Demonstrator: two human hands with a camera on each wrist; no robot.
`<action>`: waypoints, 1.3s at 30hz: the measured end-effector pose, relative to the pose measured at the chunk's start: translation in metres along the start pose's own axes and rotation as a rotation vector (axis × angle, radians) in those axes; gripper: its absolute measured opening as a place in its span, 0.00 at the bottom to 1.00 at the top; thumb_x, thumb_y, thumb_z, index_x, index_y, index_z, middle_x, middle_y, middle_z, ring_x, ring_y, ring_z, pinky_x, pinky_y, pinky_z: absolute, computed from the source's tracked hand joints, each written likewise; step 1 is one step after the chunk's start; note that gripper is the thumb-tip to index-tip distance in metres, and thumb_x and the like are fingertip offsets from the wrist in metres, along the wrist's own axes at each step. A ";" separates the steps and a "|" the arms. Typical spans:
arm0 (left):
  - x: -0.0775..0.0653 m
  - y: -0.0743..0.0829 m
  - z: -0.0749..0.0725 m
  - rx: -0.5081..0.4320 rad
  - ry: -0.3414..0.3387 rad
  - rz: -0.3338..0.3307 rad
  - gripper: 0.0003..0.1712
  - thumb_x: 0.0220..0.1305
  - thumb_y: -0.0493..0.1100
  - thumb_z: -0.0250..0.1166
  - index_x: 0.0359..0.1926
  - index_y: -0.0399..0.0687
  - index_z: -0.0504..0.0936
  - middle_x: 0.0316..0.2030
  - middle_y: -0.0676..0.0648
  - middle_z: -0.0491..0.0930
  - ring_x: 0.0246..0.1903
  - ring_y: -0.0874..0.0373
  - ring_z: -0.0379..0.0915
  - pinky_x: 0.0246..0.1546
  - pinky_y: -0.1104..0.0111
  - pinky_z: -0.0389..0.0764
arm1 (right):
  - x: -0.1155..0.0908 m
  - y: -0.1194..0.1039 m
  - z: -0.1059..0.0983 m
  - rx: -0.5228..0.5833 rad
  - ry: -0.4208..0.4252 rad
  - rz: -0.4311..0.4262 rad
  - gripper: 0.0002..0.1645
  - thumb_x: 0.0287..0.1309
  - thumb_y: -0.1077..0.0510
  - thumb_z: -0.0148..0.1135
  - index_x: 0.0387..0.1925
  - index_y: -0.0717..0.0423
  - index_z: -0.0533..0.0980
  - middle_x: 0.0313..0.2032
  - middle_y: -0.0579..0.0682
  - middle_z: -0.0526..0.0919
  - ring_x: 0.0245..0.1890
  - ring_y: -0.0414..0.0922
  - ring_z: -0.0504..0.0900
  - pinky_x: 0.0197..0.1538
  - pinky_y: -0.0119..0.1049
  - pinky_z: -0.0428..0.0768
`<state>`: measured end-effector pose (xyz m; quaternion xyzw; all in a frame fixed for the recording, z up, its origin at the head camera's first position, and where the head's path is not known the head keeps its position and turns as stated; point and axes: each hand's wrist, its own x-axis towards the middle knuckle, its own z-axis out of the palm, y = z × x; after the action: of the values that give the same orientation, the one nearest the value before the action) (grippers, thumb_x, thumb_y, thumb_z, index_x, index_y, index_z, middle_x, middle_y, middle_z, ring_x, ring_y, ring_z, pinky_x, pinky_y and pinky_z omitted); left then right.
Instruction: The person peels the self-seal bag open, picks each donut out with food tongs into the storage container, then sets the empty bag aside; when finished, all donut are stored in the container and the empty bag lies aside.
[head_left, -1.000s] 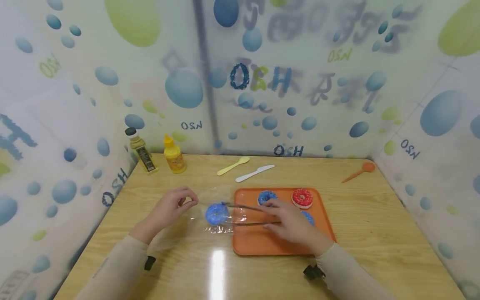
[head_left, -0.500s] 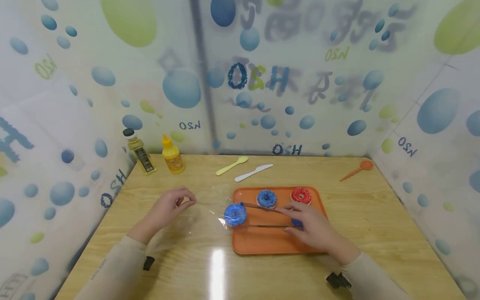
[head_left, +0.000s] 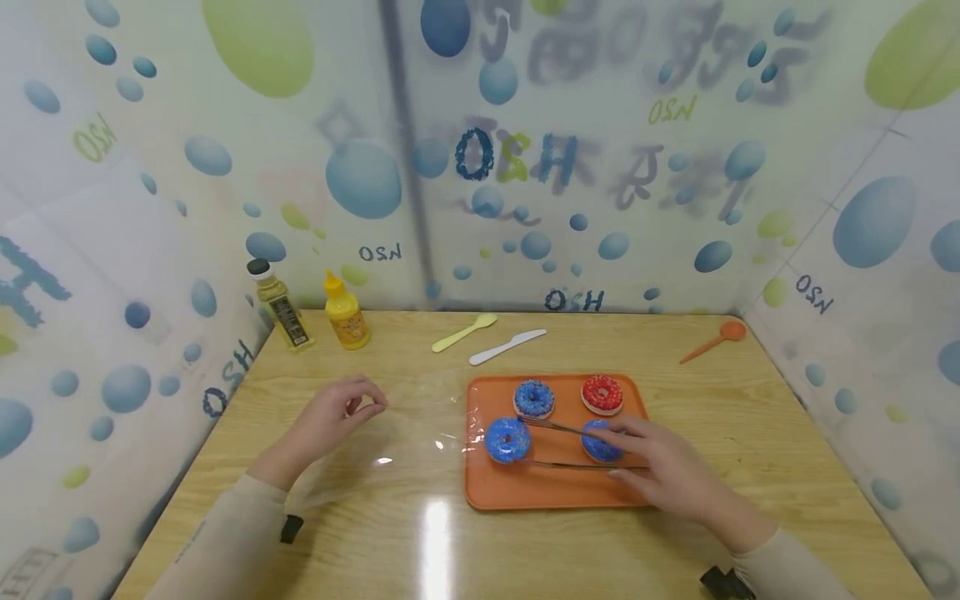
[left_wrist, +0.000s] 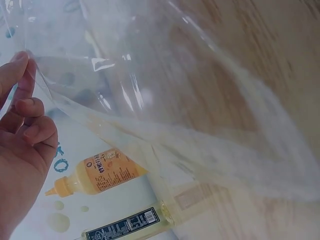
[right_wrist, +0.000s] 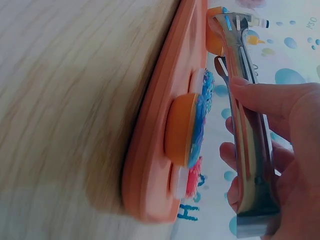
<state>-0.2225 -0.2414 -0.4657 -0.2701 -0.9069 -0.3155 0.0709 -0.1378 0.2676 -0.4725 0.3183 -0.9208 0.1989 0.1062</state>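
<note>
My right hand [head_left: 678, 479] grips metal tongs [right_wrist: 250, 130]. At the tongs' tips is a blue-iced toy donut [head_left: 507, 440] with an orange base, over the left part of an orange tray [head_left: 555, 493]. Thumb and forefinger of my left hand [head_left: 326, 429] pinch the edge of a clear plastic bag [left_wrist: 150, 95], whose mouth gapes toward the tray. On the tray sit a blue sprinkled donut [head_left: 534, 399], a red sprinkled donut [head_left: 602, 394] and a second smooth blue donut [head_left: 601, 442], partly covered by the right fingers and tongs.
A dark-capped oil bottle [head_left: 283, 308] and a yellow squeeze bottle [head_left: 348, 317] stand at the back left. A yellow-green spoon [head_left: 463, 333] and a white knife [head_left: 508, 347] lie behind the tray. An orange spoon [head_left: 720, 338] lies at the back right.
The tongs and the blue donut have moved right, out of the bag and over the tray. My right hand has drawn back to the right; my left hand has barely moved.
</note>
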 end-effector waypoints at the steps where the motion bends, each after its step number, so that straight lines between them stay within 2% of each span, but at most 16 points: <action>1: 0.000 -0.001 0.000 -0.002 0.001 0.006 0.03 0.67 0.37 0.71 0.39 0.50 0.87 0.33 0.58 0.80 0.26 0.66 0.64 0.27 0.72 0.69 | -0.003 0.001 -0.001 -0.007 0.005 -0.003 0.37 0.51 0.54 0.81 0.64 0.41 0.80 0.55 0.41 0.82 0.50 0.42 0.83 0.47 0.43 0.85; 5: -0.001 -0.001 0.000 0.000 0.000 0.007 0.04 0.66 0.37 0.71 0.39 0.51 0.87 0.33 0.58 0.80 0.26 0.66 0.64 0.27 0.72 0.70 | -0.011 0.004 -0.005 -0.029 0.011 0.002 0.37 0.50 0.54 0.82 0.64 0.42 0.81 0.52 0.42 0.82 0.45 0.39 0.82 0.43 0.38 0.82; 10: -0.002 0.001 -0.002 0.012 -0.009 -0.013 0.03 0.66 0.37 0.71 0.40 0.50 0.87 0.34 0.59 0.80 0.26 0.66 0.65 0.27 0.72 0.70 | -0.019 0.007 -0.009 0.001 -0.011 0.041 0.37 0.52 0.56 0.81 0.65 0.45 0.80 0.52 0.41 0.82 0.43 0.39 0.82 0.40 0.34 0.80; 13: -0.003 0.000 -0.003 0.015 -0.015 -0.009 0.02 0.66 0.38 0.71 0.40 0.49 0.87 0.34 0.59 0.81 0.26 0.66 0.65 0.27 0.71 0.71 | -0.022 0.007 -0.009 0.001 -0.028 0.061 0.36 0.52 0.56 0.81 0.64 0.44 0.80 0.53 0.40 0.82 0.44 0.39 0.82 0.42 0.36 0.81; 17: -0.004 0.000 -0.004 0.021 -0.029 -0.033 0.03 0.66 0.38 0.71 0.39 0.52 0.87 0.34 0.59 0.80 0.27 0.66 0.66 0.28 0.72 0.71 | -0.024 0.006 -0.010 -0.021 -0.060 0.083 0.36 0.53 0.54 0.80 0.65 0.41 0.80 0.53 0.40 0.82 0.47 0.38 0.82 0.45 0.38 0.83; 26: -0.007 -0.005 -0.007 0.010 -0.068 -0.057 0.03 0.67 0.38 0.71 0.41 0.51 0.88 0.36 0.59 0.82 0.28 0.64 0.67 0.29 0.71 0.72 | -0.028 0.006 -0.010 -0.013 -0.098 0.134 0.36 0.53 0.51 0.80 0.65 0.37 0.79 0.55 0.41 0.81 0.50 0.42 0.83 0.48 0.44 0.85; 29: -0.008 -0.007 -0.007 0.016 -0.072 -0.066 0.03 0.67 0.39 0.71 0.40 0.50 0.88 0.36 0.59 0.81 0.28 0.65 0.67 0.29 0.71 0.72 | -0.032 0.007 -0.007 -0.011 -0.079 0.155 0.39 0.51 0.50 0.82 0.65 0.35 0.78 0.56 0.41 0.82 0.51 0.43 0.83 0.50 0.46 0.85; 33: -0.012 -0.010 -0.006 0.021 -0.070 -0.072 0.03 0.66 0.38 0.71 0.39 0.51 0.88 0.34 0.59 0.80 0.28 0.65 0.66 0.30 0.71 0.72 | -0.038 0.009 -0.005 0.029 -0.020 0.168 0.41 0.49 0.53 0.83 0.67 0.38 0.78 0.57 0.42 0.81 0.53 0.44 0.83 0.51 0.46 0.85; 39: -0.015 -0.013 -0.004 0.029 -0.056 -0.055 0.04 0.66 0.38 0.72 0.37 0.53 0.87 0.33 0.60 0.80 0.28 0.66 0.65 0.30 0.71 0.70 | -0.043 0.015 -0.009 0.128 0.104 0.218 0.41 0.49 0.60 0.82 0.66 0.45 0.77 0.52 0.46 0.82 0.42 0.41 0.80 0.45 0.39 0.85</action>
<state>-0.2173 -0.2586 -0.4742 -0.2528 -0.9201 -0.2964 0.0406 -0.1135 0.3056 -0.4823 0.2115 -0.9287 0.2838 0.1110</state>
